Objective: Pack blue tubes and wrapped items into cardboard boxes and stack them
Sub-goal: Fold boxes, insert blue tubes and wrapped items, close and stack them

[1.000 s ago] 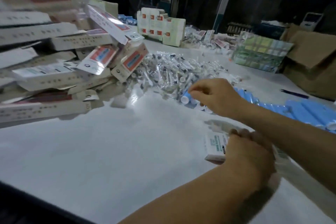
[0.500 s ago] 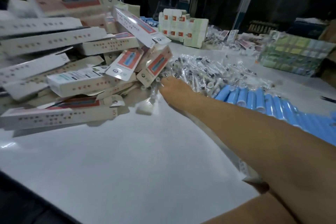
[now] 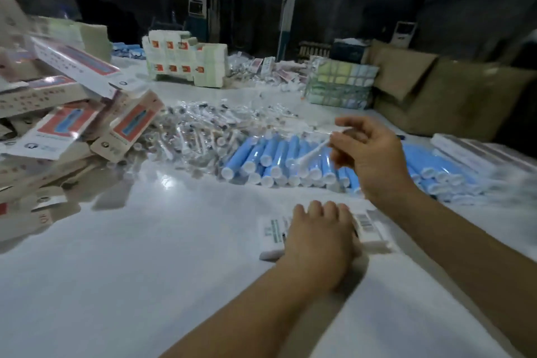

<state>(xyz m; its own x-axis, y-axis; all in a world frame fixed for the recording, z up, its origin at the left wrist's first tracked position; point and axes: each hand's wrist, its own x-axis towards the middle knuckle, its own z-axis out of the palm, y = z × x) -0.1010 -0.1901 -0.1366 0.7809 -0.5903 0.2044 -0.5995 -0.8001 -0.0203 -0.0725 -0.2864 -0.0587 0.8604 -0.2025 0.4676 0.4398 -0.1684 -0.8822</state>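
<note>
Where half a second ago the right arm stretched far across toward the clear packets, the right hand (image 3: 370, 154) is now drawn back above the blue tubes (image 3: 279, 158), its grip pinching a thin wrapped item (image 3: 315, 151) between thumb and fingertips, though blur hides the item's details. Lying flat on the white tabletop (image 3: 130, 270) just in front of the tubes, a small white cardboard box (image 3: 274, 231) with a barcode is back in view, and the left hand (image 3: 318, 237) rests on it, fingers curled over its far edge; its inside is not visible. Clear wrapped items (image 3: 197, 131) are heaped left of the tubes, beside a tumbled stack of packed boxes (image 3: 66, 113)
</note>
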